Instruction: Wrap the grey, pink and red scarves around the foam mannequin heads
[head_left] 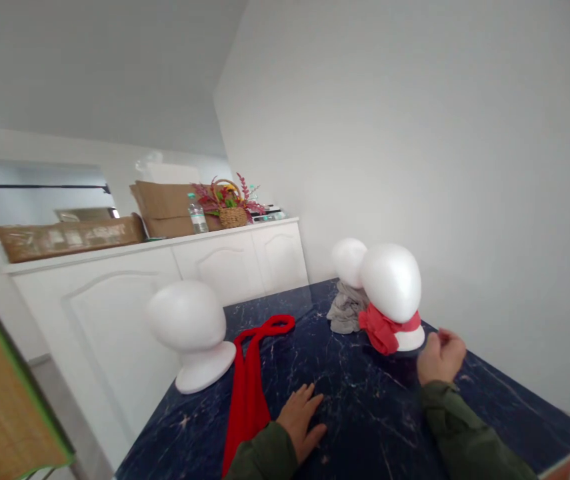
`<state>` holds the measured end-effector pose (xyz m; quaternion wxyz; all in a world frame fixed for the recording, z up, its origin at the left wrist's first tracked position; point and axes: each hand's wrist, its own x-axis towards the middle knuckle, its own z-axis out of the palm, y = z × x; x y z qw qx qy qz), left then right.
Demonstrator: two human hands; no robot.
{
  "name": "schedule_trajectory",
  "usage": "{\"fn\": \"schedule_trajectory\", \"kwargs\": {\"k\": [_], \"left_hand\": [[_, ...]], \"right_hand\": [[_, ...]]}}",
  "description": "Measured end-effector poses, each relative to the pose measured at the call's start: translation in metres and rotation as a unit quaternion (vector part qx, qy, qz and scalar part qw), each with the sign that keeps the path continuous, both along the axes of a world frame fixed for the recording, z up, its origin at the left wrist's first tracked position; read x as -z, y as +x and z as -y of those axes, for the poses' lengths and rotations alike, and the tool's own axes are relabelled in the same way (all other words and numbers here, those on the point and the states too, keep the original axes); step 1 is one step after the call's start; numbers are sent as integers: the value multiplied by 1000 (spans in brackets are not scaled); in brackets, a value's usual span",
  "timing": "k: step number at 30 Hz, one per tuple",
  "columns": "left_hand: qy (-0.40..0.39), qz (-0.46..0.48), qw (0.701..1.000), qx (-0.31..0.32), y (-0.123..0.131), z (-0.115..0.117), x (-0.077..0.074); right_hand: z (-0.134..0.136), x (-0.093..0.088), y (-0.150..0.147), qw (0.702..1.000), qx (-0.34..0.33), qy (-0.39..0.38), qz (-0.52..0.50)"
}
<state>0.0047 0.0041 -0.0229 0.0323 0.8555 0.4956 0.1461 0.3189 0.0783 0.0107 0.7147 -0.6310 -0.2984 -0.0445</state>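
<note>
My left hand [301,421] lies with its fingers spread on the dark blue marble-patterned table [349,400]. Just left of it stretches a long red scarf [249,380], twisted into a loop at its far end. To the right, my right hand [442,357] is raised with curled fingers, and nothing shows in it. Close beside that hand is a white foam mannequin head [392,280] with a coral-red scarf [385,330] around its neck. Behind it stands another foam head [349,261] with a grey scarf [347,310] at its base. A bare foam head [187,320] is at the left.
White cabinets [215,267] stand beyond the table, bearing cardboard boxes [165,207], a water bottle [197,215] and a flower basket [233,217]. A white wall [415,133] runs along the right. A wooden panel with a green edge [5,393] juts in at lower left.
</note>
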Motion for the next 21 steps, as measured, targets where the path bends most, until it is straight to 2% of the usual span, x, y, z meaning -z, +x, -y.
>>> {"fn": "schedule_trajectory", "kwargs": {"k": [1,3,6,8,12,16,21], "left_hand": [[-2,-1,1000,-5,-2,-1,6],[-5,-1,1000,-7,-3,-2,8],[-22,1,1000,-9,-3,1,0],[-31,6,999,-4,-2,2,-5],[-31,17,999,-7,-2,2,-3],[-10,32,999,-8,-5,0,2],[-4,31,1000,-4,-5,-1,1]], "right_hand": [[-6,4,23,998,42,-42,2],[-18,10,54,987,52,-153,1],[-37,18,64,942,-49,-330,25],[-46,20,54,917,-118,-379,47],[-49,18,29,928,-169,-330,-28],[-43,13,16,948,-149,-258,-111],[-40,12,5,956,-135,-189,-179]]}}
